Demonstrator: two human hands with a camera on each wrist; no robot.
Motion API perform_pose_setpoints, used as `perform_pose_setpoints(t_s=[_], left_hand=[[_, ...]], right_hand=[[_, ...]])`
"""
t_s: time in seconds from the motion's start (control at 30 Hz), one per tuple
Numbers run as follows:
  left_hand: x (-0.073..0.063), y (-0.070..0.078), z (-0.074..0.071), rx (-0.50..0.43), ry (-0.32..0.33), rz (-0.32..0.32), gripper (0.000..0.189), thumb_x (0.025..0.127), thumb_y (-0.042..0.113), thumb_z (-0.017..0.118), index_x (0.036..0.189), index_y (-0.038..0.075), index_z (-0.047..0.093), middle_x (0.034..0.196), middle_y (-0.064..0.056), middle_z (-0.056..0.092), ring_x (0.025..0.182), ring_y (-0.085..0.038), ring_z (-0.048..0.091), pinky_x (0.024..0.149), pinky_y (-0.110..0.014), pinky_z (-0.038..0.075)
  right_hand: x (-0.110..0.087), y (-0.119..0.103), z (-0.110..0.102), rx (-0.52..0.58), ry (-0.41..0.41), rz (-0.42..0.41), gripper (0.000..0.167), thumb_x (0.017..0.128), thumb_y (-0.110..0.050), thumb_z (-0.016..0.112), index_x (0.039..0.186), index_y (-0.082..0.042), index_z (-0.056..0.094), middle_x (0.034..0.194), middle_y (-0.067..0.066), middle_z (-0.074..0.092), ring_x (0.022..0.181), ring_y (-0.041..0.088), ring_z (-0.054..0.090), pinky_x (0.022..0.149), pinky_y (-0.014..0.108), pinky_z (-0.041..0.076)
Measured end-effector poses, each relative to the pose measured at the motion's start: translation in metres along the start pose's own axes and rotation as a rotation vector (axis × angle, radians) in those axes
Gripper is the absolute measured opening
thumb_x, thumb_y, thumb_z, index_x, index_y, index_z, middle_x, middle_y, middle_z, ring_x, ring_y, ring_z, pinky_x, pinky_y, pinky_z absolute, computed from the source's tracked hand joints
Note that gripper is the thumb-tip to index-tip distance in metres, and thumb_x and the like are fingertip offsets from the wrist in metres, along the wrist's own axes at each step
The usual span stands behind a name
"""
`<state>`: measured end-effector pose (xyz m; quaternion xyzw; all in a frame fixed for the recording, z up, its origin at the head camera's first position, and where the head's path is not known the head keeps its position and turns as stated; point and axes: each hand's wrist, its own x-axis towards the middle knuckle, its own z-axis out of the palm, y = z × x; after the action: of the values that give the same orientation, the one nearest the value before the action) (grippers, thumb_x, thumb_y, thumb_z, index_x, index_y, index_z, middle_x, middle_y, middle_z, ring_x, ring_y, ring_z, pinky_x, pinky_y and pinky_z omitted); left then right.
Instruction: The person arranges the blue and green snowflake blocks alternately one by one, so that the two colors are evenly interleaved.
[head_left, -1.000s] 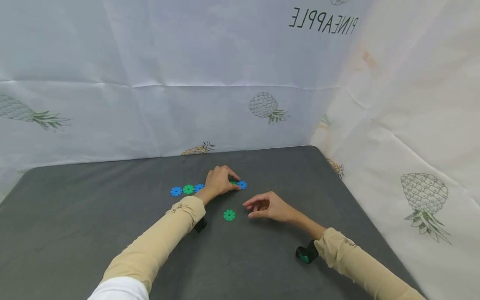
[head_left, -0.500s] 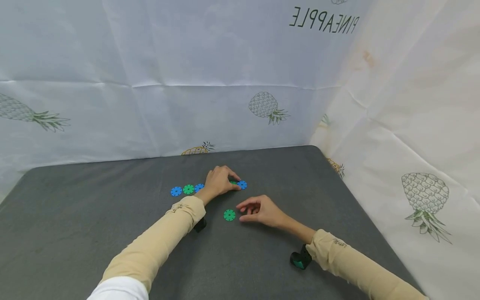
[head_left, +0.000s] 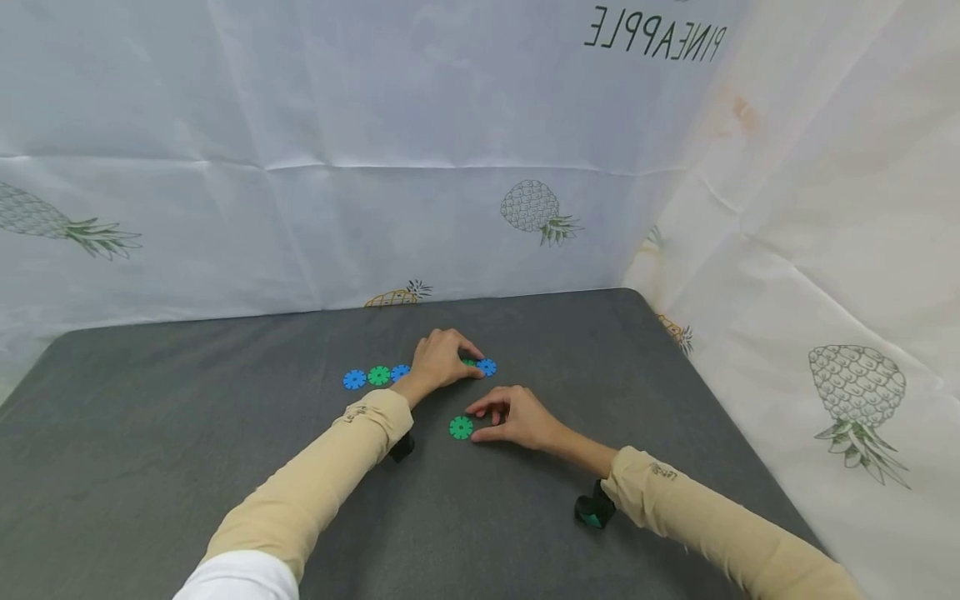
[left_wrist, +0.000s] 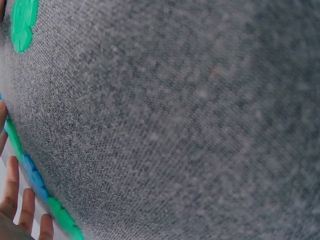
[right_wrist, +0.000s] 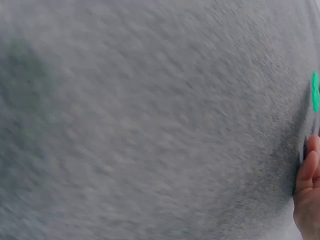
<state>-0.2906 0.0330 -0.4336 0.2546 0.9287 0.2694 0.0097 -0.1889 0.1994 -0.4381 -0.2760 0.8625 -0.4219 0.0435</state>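
Blue and green notched snowflake building discs lie in a row across the table. My left hand (head_left: 437, 360) rests over that row and hides its middle. Its thumb and index finger hold the near and far edges at the right end, around the blue disc (head_left: 487, 367) beside a partly covered green disc (head_left: 468, 362). Its other fingers (left_wrist: 27, 207) lie along the far side of the row in the left wrist view. Nearer me, a single green disc (head_left: 461, 427) lies flat. My right hand (head_left: 521, 418) is at its right side, thumb and index finger apart, holding nothing.
The dark grey cloth-covered table (head_left: 187, 433) ends at a white curtain (head_left: 420, 233) with printed pineapples behind and to the right. A blue disc (head_left: 355, 379), a green disc (head_left: 378, 376) and another blue disc (head_left: 401, 372) show left of my left wrist.
My right hand has moved left to the single green disc, its fingertips now right at the disc's edge. My left hand has stayed on the row. The discs have not moved.
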Motion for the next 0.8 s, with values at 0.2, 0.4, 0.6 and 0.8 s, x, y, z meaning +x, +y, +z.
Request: perform_pose_setpoints(t_s=[0.2,0.4,0.6,0.8], left_hand=[[0.000,0.000,-0.001,0.003,-0.013,-0.002,0.025,0.075,0.036,0.083,0.097,0.026,0.079,0.115,-0.004,0.065,0.104,-0.026,0.057,0.087,-0.048,0.043],[0.000,0.001,-0.001,0.003,-0.014,-0.010,0.024,0.075,0.036,0.083,0.096,0.026,0.079,0.113,-0.002,0.066,0.099,-0.024,0.059,0.083,-0.045,0.044],[-0.001,0.003,-0.003,-0.001,-0.025,-0.019,0.024,0.075,0.035,0.083,0.097,0.026,0.078,0.113,-0.002,0.066,0.102,-0.026,0.057,0.086,-0.046,0.042],[-0.002,0.003,-0.004,-0.011,-0.018,-0.018,0.023,0.076,0.034,0.082,0.097,0.025,0.079,0.113,-0.002,0.065,0.104,-0.027,0.055,0.088,-0.047,0.042]], right_hand=[[0.006,-0.001,-0.002,-0.039,-0.040,0.007,0.032,0.076,-0.015,0.082,0.105,-0.004,0.074,0.088,0.004,0.068,0.057,0.002,0.050,0.053,0.020,0.044],[0.010,-0.003,0.000,-0.060,-0.068,0.019,0.034,0.076,-0.016,0.082,0.107,-0.005,0.074,0.090,0.003,0.067,0.053,0.005,0.047,0.051,0.019,0.042],[0.011,-0.007,-0.001,-0.089,-0.087,0.007,0.030,0.076,-0.015,0.082,0.103,-0.005,0.075,0.089,0.005,0.066,0.050,0.002,0.042,0.049,0.018,0.038],[0.012,-0.008,-0.001,-0.109,-0.112,-0.004,0.029,0.076,-0.016,0.083,0.103,-0.007,0.076,0.094,0.004,0.066,0.052,0.000,0.040,0.049,0.018,0.038]])
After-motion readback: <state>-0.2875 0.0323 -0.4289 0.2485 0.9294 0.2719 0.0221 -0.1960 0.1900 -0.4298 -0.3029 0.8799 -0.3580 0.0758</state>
